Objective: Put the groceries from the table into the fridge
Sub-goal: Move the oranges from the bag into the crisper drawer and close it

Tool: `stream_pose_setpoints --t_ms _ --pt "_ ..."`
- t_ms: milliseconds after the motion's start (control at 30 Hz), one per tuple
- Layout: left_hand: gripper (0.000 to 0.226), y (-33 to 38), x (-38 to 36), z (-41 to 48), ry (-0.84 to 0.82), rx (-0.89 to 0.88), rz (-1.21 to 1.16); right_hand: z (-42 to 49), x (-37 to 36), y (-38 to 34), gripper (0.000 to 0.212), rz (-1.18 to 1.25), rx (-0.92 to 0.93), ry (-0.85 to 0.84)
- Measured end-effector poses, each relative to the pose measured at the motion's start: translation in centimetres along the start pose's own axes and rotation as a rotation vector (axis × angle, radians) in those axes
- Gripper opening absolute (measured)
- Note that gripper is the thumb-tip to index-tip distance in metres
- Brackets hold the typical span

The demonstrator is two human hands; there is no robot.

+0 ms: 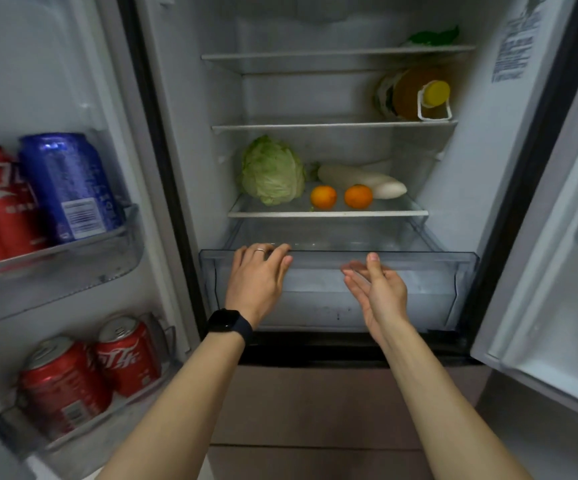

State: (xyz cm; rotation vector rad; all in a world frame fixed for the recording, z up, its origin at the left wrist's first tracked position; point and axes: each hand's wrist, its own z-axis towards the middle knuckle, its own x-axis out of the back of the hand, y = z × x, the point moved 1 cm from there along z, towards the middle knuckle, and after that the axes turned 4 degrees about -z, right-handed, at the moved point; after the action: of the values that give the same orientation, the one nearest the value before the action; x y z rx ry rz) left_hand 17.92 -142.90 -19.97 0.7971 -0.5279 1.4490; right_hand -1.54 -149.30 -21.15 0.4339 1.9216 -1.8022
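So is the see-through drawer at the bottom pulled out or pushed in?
Pulled out: the front of the drawer sits forward of the shelf above.

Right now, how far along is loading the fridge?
Already in: a cabbage, a white radish and two oranges on the lower shelf, a bottle on the shelf above. In hand: nothing; the left hand rests on the drawer rim, the right hand is open near it. Left: the table is out of view, so I cannot tell what remains.
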Motion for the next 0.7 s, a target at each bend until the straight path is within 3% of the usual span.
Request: stream_pose_setpoints --t_ms 333,467,533,600,700 --pt "0.036 1.1 0.5 -3.4 0.026 0.035 -0.051 -2.8 1.6 0.5 0.03 -0.029 -0.005 0.033" --pt "0.042 1.6 0.8 -3.5 -0.055 0.092 -0.084 -3.1 2.0 0.2 0.034 -0.049 -0.064 0.015" --pt "0.048 2.0 1.5 -3.1 -0.092 0.116 -0.052 -3.5 2.2 -0.4 0.034 -0.213 -0.116 0.001" --pt "0.05 2.1 2.6 -1.9 -0.131 0.117 0.02 -4.2 2.5 -2.1 0.028 -0.532 -0.17 -0.047" --pt "0.053 1.7 3.8 1.9 -0.271 0.11 0.033 -4.8 2.3 -5.9 0.021 -0.94 -0.181 -0.229"
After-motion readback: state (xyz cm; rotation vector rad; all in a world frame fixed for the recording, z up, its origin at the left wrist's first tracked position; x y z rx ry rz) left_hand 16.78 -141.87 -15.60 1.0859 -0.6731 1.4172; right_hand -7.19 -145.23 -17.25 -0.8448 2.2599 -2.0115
